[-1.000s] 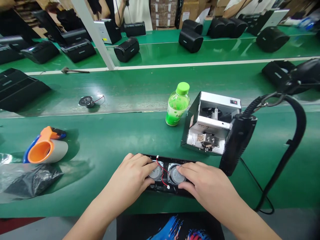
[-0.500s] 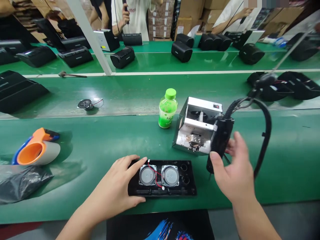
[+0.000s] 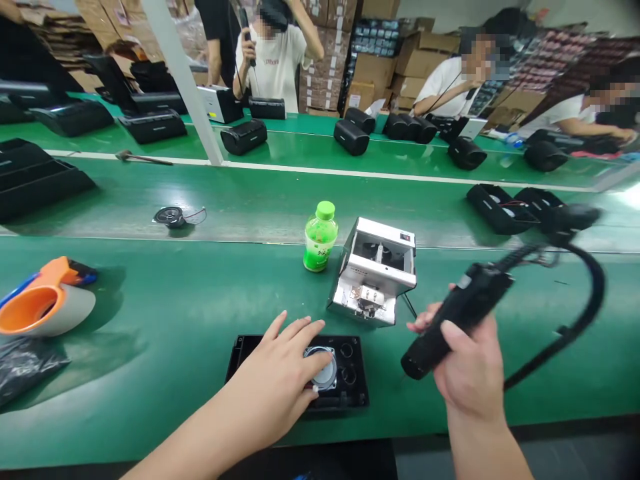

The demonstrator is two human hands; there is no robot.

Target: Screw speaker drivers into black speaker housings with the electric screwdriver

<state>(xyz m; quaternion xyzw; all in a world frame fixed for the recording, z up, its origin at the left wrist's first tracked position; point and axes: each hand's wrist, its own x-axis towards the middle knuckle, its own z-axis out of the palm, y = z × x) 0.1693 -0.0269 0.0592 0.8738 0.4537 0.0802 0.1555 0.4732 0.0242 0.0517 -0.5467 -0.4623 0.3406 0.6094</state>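
Observation:
My left hand (image 3: 277, 373) lies over a black speaker panel (image 3: 356, 400), fingers spread. It covers much of the panel, and one fingertip overlaps the round grey speaker driver (image 3: 323, 375) set in it. A small white spot shows by the thumb tip; I cannot tell whether it is a plug. My right hand (image 3: 470, 360) is wrapped round a black electric screwdriver (image 3: 457, 317), tilted with its tip end down to the left, beside the panel's right edge. Behind the panel stands a silver screw feeder (image 3: 373, 273).
A green-capped bottle (image 3: 320, 243) stands left of the feeder. Tape dispenser (image 3: 50, 297) and dark plastic bag (image 3: 30, 367) lie at left. A loose speaker (image 3: 171, 217) sits farther back, with black speaker housings (image 3: 503, 208) at right. A thick cable (image 3: 565, 340) loops beside the screwdriver. People work across the bench.
My left hand has moved from the panel's left end over its middle. My right hand has closed round the screwdriver and brought it right, away from the feeder. The view has shifted.

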